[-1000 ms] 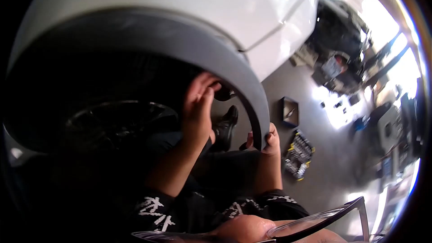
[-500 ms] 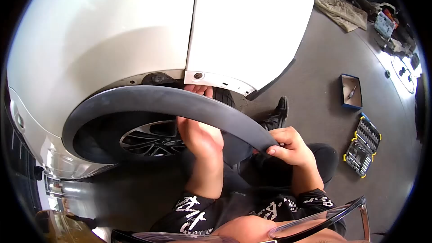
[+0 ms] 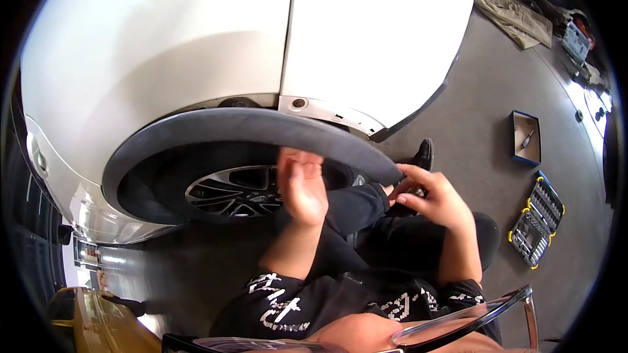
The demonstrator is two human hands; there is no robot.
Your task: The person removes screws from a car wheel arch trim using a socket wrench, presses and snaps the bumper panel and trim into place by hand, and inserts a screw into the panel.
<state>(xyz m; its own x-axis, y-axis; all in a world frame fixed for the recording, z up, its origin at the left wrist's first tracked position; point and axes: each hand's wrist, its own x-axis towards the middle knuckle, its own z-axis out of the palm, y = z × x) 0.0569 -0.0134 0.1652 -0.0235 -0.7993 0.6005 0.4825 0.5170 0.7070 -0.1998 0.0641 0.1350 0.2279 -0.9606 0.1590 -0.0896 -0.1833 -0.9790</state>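
Note:
A grey wheel arch trim [image 3: 242, 124] curves over the car's wheel [image 3: 235, 191], partly apart from the white body panel [image 3: 196, 46]. My left hand [image 3: 303, 186] is under the trim's lower edge, palm up, its fingertips against or behind the edge and nothing seen gripped in it. At the trim's right end is my right hand [image 3: 435, 197], thumb and forefinger apart, the forefinger near or touching the tip. Holes show along the lower edge of the white door [image 3: 373, 39].
On the floor at the right lie an open box [image 3: 526, 138] with a small tool inside and an open socket set [image 3: 536, 222]. A beige cloth [image 3: 513, 16] is further back. My black shoe [image 3: 425, 151] and bent legs are below the trim. A yellow car [image 3: 108, 327] stands at lower left.
The view has shifted from darker and closer in. Since half a second ago, my left hand's fingers have come down from behind the trim, and my right hand has loosened at its end.

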